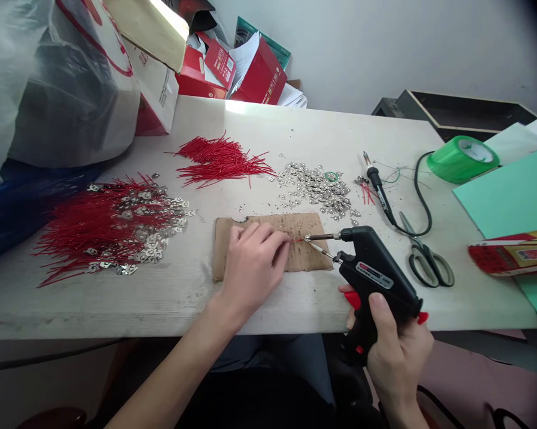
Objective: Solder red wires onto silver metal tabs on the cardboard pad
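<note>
My right hand [396, 339] is wrapped round the grip of a black soldering gun [370, 268] with a red trigger. Its tip points left, over a scorched piece of cardboard [233, 238]. Above that board my left hand [256, 256] pinches a short red wire [296, 240]. The wire's far end meets the soldering tip at a small metal tab [307, 238]. Beyond the board lies a heap of loose metal tabs [317, 187]. A pile of plain red wires [224, 161] sits further left, and wires with tabs attached [112, 226] lie at the far left.
To the right are a soldering iron [381, 190] with its cord, scissors [429, 262] and a roll of green tape [462, 158]. A plastic bag [72, 89] stands at the left. Red boxes [264, 71] line the back, and a dark tray [469, 110] is back right.
</note>
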Motion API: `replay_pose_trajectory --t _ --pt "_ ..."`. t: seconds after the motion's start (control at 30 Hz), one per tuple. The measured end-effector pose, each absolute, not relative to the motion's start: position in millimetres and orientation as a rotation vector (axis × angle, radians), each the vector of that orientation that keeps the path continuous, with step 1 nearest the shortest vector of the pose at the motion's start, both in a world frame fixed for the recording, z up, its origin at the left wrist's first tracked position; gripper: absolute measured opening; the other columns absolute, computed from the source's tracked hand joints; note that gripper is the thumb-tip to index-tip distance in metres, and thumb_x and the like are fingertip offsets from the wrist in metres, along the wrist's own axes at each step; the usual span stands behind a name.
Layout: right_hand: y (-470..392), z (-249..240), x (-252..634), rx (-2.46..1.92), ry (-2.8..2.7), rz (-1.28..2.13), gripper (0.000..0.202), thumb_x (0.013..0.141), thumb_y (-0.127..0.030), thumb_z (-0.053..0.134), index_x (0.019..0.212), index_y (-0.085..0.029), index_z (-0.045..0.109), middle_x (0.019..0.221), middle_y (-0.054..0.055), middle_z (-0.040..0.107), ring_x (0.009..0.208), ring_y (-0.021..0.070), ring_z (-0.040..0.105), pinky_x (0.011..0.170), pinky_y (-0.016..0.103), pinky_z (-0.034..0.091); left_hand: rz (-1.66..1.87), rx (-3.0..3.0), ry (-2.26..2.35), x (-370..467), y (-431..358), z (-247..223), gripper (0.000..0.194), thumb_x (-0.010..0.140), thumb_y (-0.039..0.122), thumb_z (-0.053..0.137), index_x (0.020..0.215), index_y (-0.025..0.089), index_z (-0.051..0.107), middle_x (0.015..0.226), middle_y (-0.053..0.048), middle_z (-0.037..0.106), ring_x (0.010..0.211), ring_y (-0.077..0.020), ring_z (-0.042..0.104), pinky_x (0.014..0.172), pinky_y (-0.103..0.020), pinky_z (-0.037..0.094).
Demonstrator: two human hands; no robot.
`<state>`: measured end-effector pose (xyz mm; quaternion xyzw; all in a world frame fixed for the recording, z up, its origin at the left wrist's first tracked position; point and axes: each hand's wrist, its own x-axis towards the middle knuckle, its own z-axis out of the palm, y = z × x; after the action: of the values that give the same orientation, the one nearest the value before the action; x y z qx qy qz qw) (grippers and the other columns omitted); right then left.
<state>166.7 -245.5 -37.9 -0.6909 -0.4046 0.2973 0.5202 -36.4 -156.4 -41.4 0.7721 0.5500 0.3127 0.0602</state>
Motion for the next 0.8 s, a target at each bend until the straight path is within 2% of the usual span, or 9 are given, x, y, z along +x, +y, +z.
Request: replay_pose_trajectory --t 0.23,0.43,0.6,0.8 --pt "-246.6 -36.0 165.6 -1.651 -0.97 0.703 0.042 0.098 -0.051 0.069 0.093 -0.013 0.085 0.062 0.005 0.068 0.047 0.0137 0.057 0.044 0.027 0.045 0.95 2.324 1.66 -36.4 -157.1 -41.2 0.014 0.104 0.019 0.062 0.095 0.021 0.072 0.094 -0.001 0.074 0.09 -0.0204 0.065 0.08 -0.042 0.036" --pt "-245.9 -42.2 170.0 -1.614 -1.01 0.698 0.041 0.1 -0.05 0.068 0.093 -0.012 0.085 0.058 0.003 0.062 0.043 0.0126 0.052 0.041 0.027 0.042 0.958 2.33 1.654 -36.4 -156.6 -41.7 0.013 0.104 0.018 0.062 0.095 0.021 0.072 0.094 -0.001 0.073 0.09 -0.0206 0.065 0.08 -0.042 0.036" --pt "-245.6 -41.8 170.9 -1.611 -1.057 0.671 0.041 0.101 -0.048 0.067 0.091 -0.013 0.085 0.061 0.004 0.065 0.048 0.0133 0.057 0.046 0.027 0.048 0.946 2.331 1.659 -36.7 -156.9 -41.3 0.013 0.104 0.019 0.062 0.095 0.021 0.072 0.094 -0.002 0.073 0.09 -0.0206 0.065 0.08 -0.041 0.036" --pt "-246.1 -41.2 171.2 -1.636 -1.059 0.676 0.041 0.101 -0.049 0.066 0.093 -0.013 0.085 0.061 0.004 0.066 0.048 0.0151 0.059 0.045 0.028 0.047 0.944 2.336 1.658 -36.5 -156.9 -40.6 0.013 0.103 0.018 0.062 0.096 0.021 0.072 0.094 -0.001 0.074 0.089 -0.0205 0.064 0.079 -0.041 0.036"
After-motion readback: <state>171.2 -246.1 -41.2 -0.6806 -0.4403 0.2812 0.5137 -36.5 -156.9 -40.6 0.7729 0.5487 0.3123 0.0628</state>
